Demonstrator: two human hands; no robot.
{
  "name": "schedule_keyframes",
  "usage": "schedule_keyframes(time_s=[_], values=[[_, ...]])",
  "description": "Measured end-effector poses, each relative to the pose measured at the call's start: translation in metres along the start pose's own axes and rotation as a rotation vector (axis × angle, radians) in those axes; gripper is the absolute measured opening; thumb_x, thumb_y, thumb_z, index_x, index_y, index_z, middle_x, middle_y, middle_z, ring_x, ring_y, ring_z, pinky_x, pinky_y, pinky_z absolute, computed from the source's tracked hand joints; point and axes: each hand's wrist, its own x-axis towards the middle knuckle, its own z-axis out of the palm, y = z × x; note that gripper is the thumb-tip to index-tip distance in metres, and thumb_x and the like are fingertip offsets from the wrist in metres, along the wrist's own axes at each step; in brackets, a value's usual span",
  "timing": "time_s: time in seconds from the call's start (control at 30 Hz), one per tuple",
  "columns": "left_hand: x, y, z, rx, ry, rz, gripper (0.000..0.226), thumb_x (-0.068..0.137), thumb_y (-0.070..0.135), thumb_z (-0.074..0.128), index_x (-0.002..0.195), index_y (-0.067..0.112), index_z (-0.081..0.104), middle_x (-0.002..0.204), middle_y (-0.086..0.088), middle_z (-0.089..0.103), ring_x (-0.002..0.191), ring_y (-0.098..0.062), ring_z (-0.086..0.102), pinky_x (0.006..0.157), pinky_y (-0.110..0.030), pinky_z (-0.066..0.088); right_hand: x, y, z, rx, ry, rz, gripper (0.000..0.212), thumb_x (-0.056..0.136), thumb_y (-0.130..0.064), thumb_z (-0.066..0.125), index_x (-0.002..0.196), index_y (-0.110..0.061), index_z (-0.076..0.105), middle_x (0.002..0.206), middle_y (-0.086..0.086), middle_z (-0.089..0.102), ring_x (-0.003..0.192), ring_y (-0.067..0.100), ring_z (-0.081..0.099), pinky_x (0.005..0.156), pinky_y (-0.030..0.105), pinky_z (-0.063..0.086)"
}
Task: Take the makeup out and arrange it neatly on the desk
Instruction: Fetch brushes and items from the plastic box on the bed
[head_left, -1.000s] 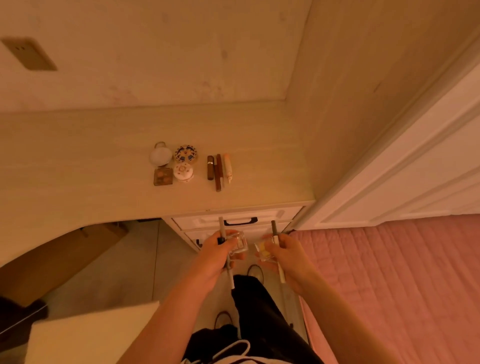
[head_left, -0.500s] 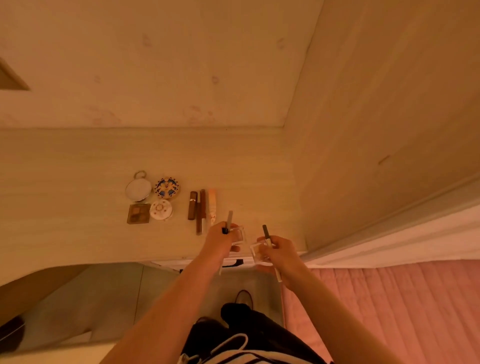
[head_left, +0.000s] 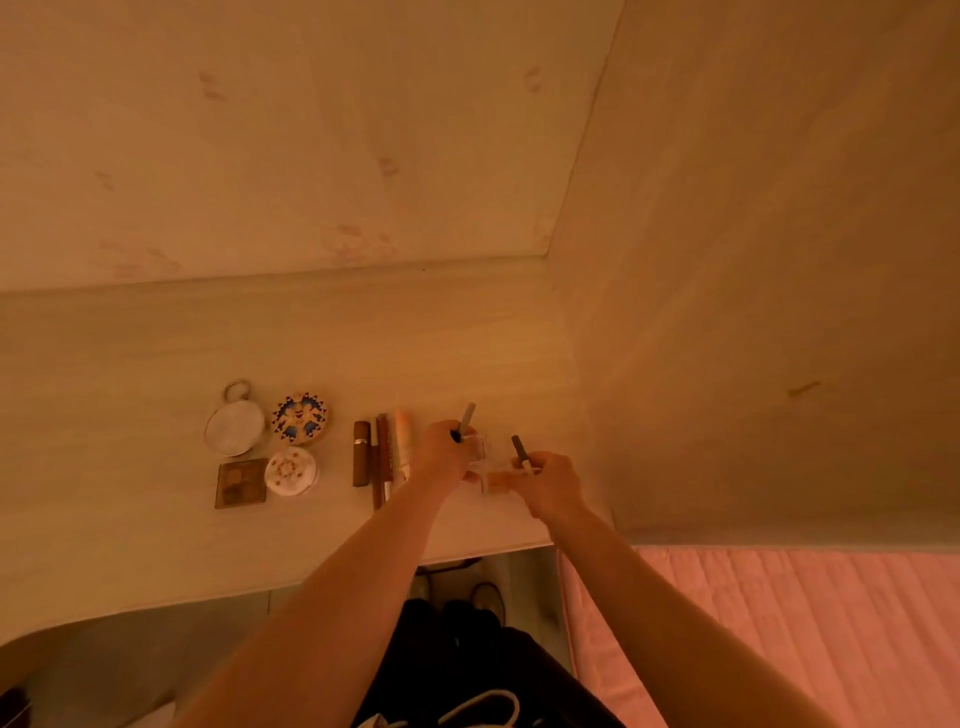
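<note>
Over the desk (head_left: 156, 545), my left hand (head_left: 441, 457) grips a thin makeup pencil (head_left: 466, 417) together with a small clear case (head_left: 479, 448). Just to its right, my right hand (head_left: 550, 480) grips another pencil (head_left: 519, 449) and a second clear case (head_left: 496, 480). Both hands hover right of the items laid out on the desk: a round mirror compact (head_left: 234, 426), a blue patterned round compact (head_left: 300, 418), a white round compact (head_left: 290, 472), a square eyeshadow palette (head_left: 240, 483), a brown lipstick tube (head_left: 360, 460), a long brown pencil (head_left: 382, 462) and a pale tube (head_left: 402, 441).
A wooden wall panel (head_left: 753, 312) closes off the desk on the right. A pink quilted bed (head_left: 779, 623) lies at the lower right. My dark trousers (head_left: 467, 665) show below the desk edge, with floor beneath.
Both hands have moved up from the drawer front onto the desk, carrying the pencils and clear cases, to the right of the row of tubes. The view has tilted upward.
</note>
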Motion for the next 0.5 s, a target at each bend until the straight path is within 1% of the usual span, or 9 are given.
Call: schedule_keyframes(time_s=[0.07, 0.1, 0.17, 0.23, 0.27, 0.3, 0.37, 0.4, 0.5], values=[[0.007, 0.003, -0.001, 0.027, -0.013, 0.013, 0.016, 0.092, 0.004, 0.057, 0.108, 0.001, 0.061, 0.083, -0.008, 0.058, 0.065, -0.016, 0.058, 0.044, -0.025, 0.052, 0.004, -0.004, 0.000, -0.044, 0.015, -0.004, 0.025, 0.071, -0.027, 0.080, 0.086, -0.018, 0.062, 0.082, -0.002, 0.060, 0.078, 0.017, 0.056, 0.058, 0.025, 0.043], [0.010, 0.005, -0.001, 0.042, -0.016, 0.020, 0.015, 0.092, 0.005, 0.058, 0.106, 0.002, 0.061, 0.082, -0.008, 0.059, 0.066, -0.018, 0.059, 0.047, -0.028, 0.054, 0.007, -0.005, 0.001, -0.052, 0.022, -0.009, 0.024, 0.071, -0.026, 0.079, 0.085, -0.017, 0.062, 0.081, -0.002, 0.059, 0.078, 0.018, 0.056, 0.059, 0.026, 0.043], [0.018, 0.007, -0.001, 0.117, -0.005, 0.048, 0.012, 0.090, 0.008, 0.059, 0.101, 0.005, 0.063, 0.085, -0.013, 0.064, 0.074, -0.028, 0.064, 0.060, -0.040, 0.058, 0.013, -0.005, 0.004, -0.057, 0.030, -0.033, 0.022, 0.073, -0.026, 0.079, 0.083, -0.015, 0.063, 0.080, -0.001, 0.060, 0.077, 0.017, 0.057, 0.063, 0.026, 0.043], [0.024, 0.007, -0.001, 0.209, 0.008, 0.071, 0.012, 0.089, 0.009, 0.060, 0.099, 0.005, 0.064, 0.090, -0.018, 0.066, 0.082, -0.034, 0.065, 0.071, -0.046, 0.057, 0.018, -0.005, 0.007, -0.056, 0.043, -0.051, 0.023, 0.073, -0.027, 0.079, 0.085, -0.013, 0.066, 0.084, 0.001, 0.063, 0.078, 0.017, 0.058, 0.064, 0.025, 0.040], [0.025, 0.008, -0.001, 0.234, 0.014, 0.080, 0.012, 0.089, 0.009, 0.059, 0.099, 0.005, 0.063, 0.090, -0.019, 0.066, 0.083, -0.034, 0.065, 0.072, -0.045, 0.057, 0.020, -0.005, 0.009, -0.053, 0.049, -0.046, 0.023, 0.074, -0.027, 0.078, 0.086, -0.012, 0.066, 0.086, 0.003, 0.064, 0.078, 0.018, 0.058, 0.065, 0.024, 0.040], [0.024, 0.009, -0.001, 0.245, 0.016, 0.087, 0.012, 0.090, 0.009, 0.058, 0.100, 0.005, 0.063, 0.089, -0.017, 0.065, 0.080, -0.032, 0.064, 0.070, -0.042, 0.056, 0.022, -0.005, 0.011, -0.049, 0.052, -0.039, 0.022, 0.074, -0.025, 0.078, 0.086, -0.012, 0.066, 0.087, 0.003, 0.064, 0.079, 0.018, 0.058, 0.065, 0.024, 0.040], [0.025, 0.008, -0.002, 0.288, 0.026, 0.105, 0.012, 0.092, 0.009, 0.055, 0.101, 0.006, 0.063, 0.087, -0.011, 0.063, 0.076, -0.024, 0.060, 0.060, -0.030, 0.050, 0.024, -0.005, 0.015, -0.035, 0.057, -0.028, 0.022, 0.074, -0.025, 0.077, 0.088, -0.012, 0.065, 0.088, 0.003, 0.063, 0.080, 0.018, 0.058, 0.065, 0.025, 0.040], [0.026, 0.007, -0.003, 0.317, 0.040, 0.120, 0.012, 0.092, 0.011, 0.055, 0.101, 0.007, 0.063, 0.090, -0.010, 0.062, 0.076, -0.022, 0.058, 0.057, -0.027, 0.045, 0.025, -0.006, 0.017, -0.028, 0.062, -0.021, 0.022, 0.075, -0.025, 0.077, 0.088, -0.012, 0.065, 0.087, 0.003, 0.062, 0.080, 0.018, 0.058, 0.065, 0.025, 0.039], [0.030, 0.003, -0.003, 0.398, 0.095, 0.157, 0.015, 0.090, 0.019, 0.060, 0.099, 0.009, 0.066, 0.103, -0.011, 0.058, 0.083, -0.025, 0.057, 0.064, -0.029, 0.043, 0.027, -0.007, 0.021, -0.060, 0.086, -0.017, 0.020, 0.075, -0.028, 0.076, 0.083, -0.014, 0.063, 0.083, 0.001, 0.061, 0.076, 0.018, 0.057, 0.056, 0.024, 0.036]])
